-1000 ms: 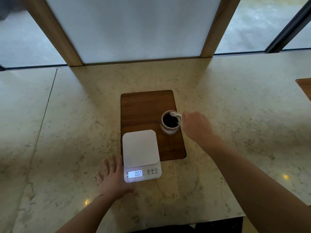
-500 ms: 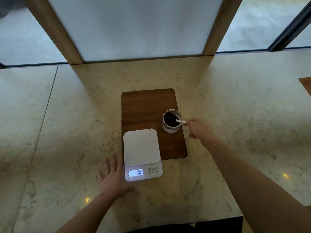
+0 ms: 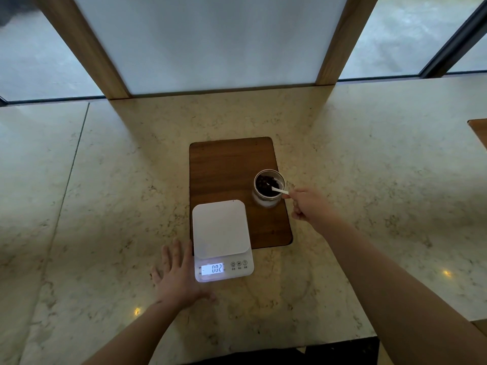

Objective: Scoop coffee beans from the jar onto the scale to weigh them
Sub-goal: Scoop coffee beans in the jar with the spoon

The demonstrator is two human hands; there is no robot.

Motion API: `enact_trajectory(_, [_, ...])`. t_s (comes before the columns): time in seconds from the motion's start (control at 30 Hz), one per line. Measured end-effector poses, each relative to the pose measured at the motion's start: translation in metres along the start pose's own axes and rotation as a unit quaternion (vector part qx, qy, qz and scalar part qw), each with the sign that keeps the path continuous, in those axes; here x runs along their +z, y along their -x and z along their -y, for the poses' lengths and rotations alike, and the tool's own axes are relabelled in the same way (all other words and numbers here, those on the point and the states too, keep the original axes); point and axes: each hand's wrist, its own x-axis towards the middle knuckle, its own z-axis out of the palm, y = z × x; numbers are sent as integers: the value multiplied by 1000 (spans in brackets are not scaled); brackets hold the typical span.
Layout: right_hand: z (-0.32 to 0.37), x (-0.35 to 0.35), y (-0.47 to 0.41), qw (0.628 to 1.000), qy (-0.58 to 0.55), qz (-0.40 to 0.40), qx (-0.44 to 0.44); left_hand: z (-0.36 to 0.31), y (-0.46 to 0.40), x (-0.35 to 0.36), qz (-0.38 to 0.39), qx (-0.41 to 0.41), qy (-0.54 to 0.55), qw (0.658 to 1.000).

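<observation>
Head view, item: scooping step in hand, spoon dipped in jar, platform of scale not yet loaded.

Right hand (image 3: 307, 204) is closed around the handle end of a white spoon (image 3: 278, 190), whose bowl is sunk among the coffee beans (image 3: 266, 184) in the open glass jar (image 3: 268, 201); whether beans are already gathered on it cannot be told at this size. The jar is set on the right side of a wooden board (image 3: 224, 167). The scale (image 3: 220, 227) is placed just beside the jar, overlapping the board's near edge, its display (image 3: 213, 269) lit and its platform bare. Left hand (image 3: 179, 275) is laid flat and unclenched on the marble counter (image 3: 105, 206), touching the scale's left edge. Next move, as judged: the loaded spoon is to be lifted level, carried leftward and tipped over the platform.
</observation>
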Motion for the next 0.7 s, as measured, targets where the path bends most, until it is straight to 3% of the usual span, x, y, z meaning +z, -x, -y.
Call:
enact_trajectory(0.37, [-2,0,6,1000,-3,-7,-3,2,-2,2,1,1,2,1000])
enact_trajectory(0.7, [-6,15,19,995,-94,-8,13,3,-2,2,-1,7,12,1000])
